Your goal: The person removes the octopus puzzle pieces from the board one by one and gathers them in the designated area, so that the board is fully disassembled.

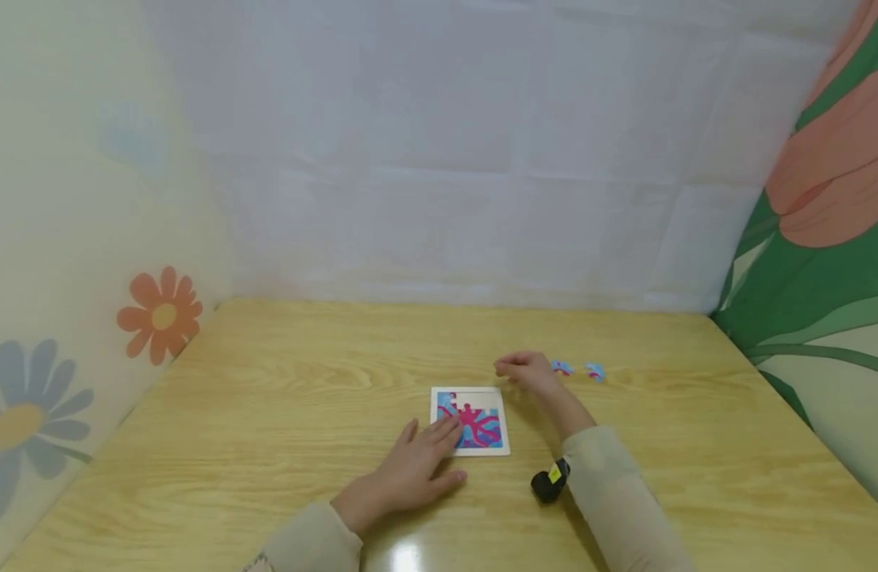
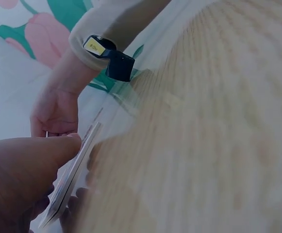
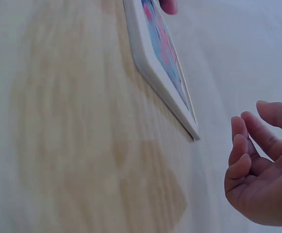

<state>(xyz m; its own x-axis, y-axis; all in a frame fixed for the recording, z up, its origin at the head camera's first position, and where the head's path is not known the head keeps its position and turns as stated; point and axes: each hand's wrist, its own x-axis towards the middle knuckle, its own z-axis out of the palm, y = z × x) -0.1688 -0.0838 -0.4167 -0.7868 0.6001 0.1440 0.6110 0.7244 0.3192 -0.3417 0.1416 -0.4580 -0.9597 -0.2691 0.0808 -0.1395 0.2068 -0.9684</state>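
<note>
A square jigsaw puzzle in a white frame (image 1: 506,433) lies on the table, its picture pink, blue and purple. Along its top, a pale strip of backing (image 1: 477,400) shows. My left hand (image 1: 420,465) rests on the frame's lower left, fingers stretched over the picture and thumb beside the near edge. Beyond the frame's top right corner is my right hand (image 1: 527,372), raised with loosely bent fingers. In the right wrist view, thumb and index fingertips (image 3: 247,116) stand slightly apart with no piece showing between them. Two loose puzzle pieces (image 1: 562,368) (image 1: 595,372) lie right of this hand.
A wooden table (image 1: 303,381) reaches back to a white cloth (image 1: 446,199). Flower-painted panels stand at left (image 1: 67,238) and right (image 1: 825,175). A small black camera (image 1: 549,483) is strapped at the right wrist.
</note>
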